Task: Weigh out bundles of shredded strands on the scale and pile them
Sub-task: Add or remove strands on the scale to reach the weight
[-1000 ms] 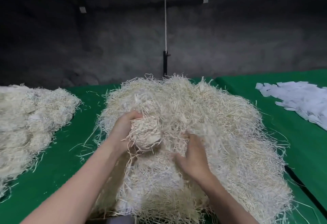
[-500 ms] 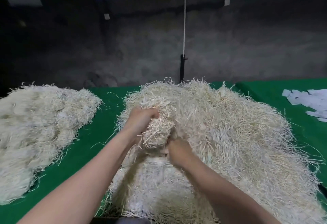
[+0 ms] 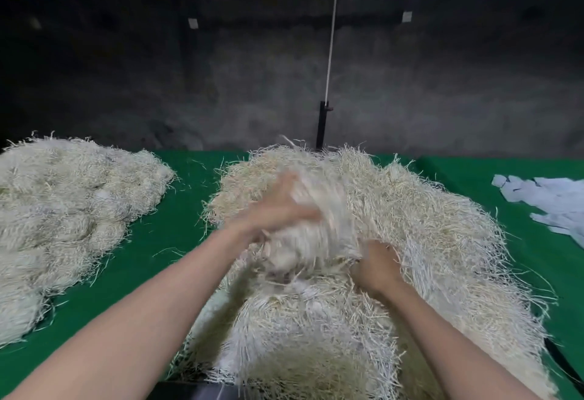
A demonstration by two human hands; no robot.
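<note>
Right hand grip: the right hand (image 3: pixel 376 268) is clenched, knuckles up, its fingers curled into strands at the lower right edge of the bundle (image 3: pixel 311 229).
Left hand grip: the left hand (image 3: pixel 276 210) lies against the upper left side of the bundle, smeared by motion blur; I cannot tell whether its fingers close round the strands or only press on them.
Bundle: a pale, rounded wad of shredded strands between the two hands, itself blurred, sitting on top of the big heap (image 3: pixel 410 241) near its middle.
Big heap: a wide mound of cream and white strands spread in front of the person, reaching from the far table edge down to the bottom of the view, with loose ends sticking out all round.
Forearms: both are bare and come in from the lower corners, the left one crossing the green cloth (image 3: pixel 180 241), the right one lying over the heap.
Second pile (image 3: pixel 72 210): more of the same strands on the left of the table, apart from the big heap, with a strip of green cloth between them.
Paper slips (image 3: pixel 550 200): a loose scatter of white strips on the cloth at the far right.
Behind the table: a black post (image 3: pixel 322 125) with a white cord (image 3: pixel 331 30) running up from it, against a dark wall.
</note>
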